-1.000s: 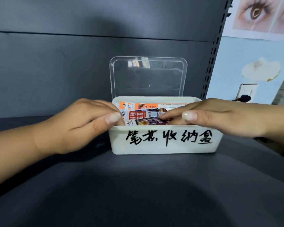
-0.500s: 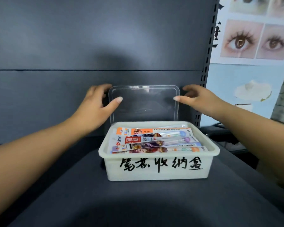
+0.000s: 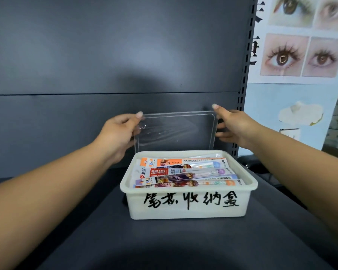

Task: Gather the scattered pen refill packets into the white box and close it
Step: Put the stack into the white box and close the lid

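A white box with black handwriting on its front stands on the dark shelf. Several pen refill packets lie stacked inside it. The clear lid stands upright behind the box, against the dark back panel. My left hand grips the lid's left edge, thumb at the top corner and fingers behind. My right hand grips the lid's right edge, thumb at the top right corner and fingers curled round behind it.
The dark shelf surface spreads in front of the box. A slotted black upright runs along the right of the back panel. Beyond it hangs a poster of painted eyes on a pale blue wall.
Both hands left the box's packets, rose to the lid behind and now grip its two side edges. The view tilted upward.
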